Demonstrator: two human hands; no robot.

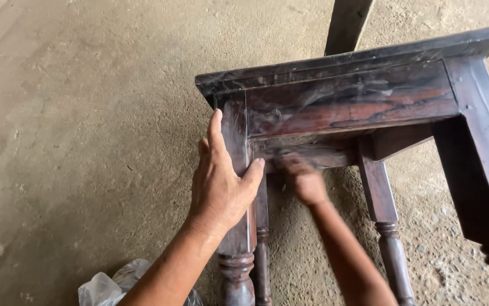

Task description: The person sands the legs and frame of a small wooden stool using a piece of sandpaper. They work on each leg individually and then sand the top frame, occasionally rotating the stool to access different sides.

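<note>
A: Where is the left hand (220, 180)?
B: It reaches up from the bottom edge on a bare forearm. The palm lies flat, fingers together and pointing up, thumb spread out to the right.

A: And the right hand (303, 180)?
B: Just right of the left one, near but apart. It is blurred, so I cannot tell whether its fingers are curled or straight. Its bare forearm rises from the bottom edge and leans slightly left.

A: Are the arms crossed?
B: No. They run side by side, closer at the hands than at the elbows.
</note>
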